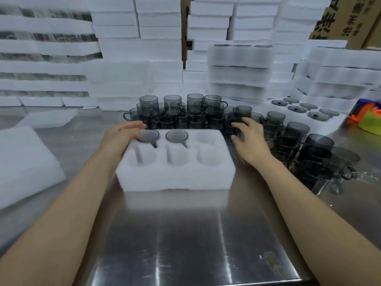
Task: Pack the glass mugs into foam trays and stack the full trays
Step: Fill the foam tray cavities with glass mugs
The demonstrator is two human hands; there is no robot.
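A white foam tray (175, 178) with six round pockets lies in front of me on the steel table. Two smoky glass mugs fill its far-left pocket (148, 136) and far-middle pocket (176, 136); the other pockets hold nothing. My left hand (121, 137) rests with relaxed fingers at the tray's far-left corner, beside the first mug. My right hand (247, 139) hovers open, fingers spread, just right of the tray, near a loose mug (234, 129). Several more loose mugs (193, 112) stand behind and to the right of the tray.
Stacks of foam trays (239, 67) rise along the back and right. A filled tray (303, 109) sits at the right rear. A loose foam sheet (24, 162) lies at the left. A colourful object (369, 118) is at the right edge. Cardboard boxes (346, 17) stand top right.
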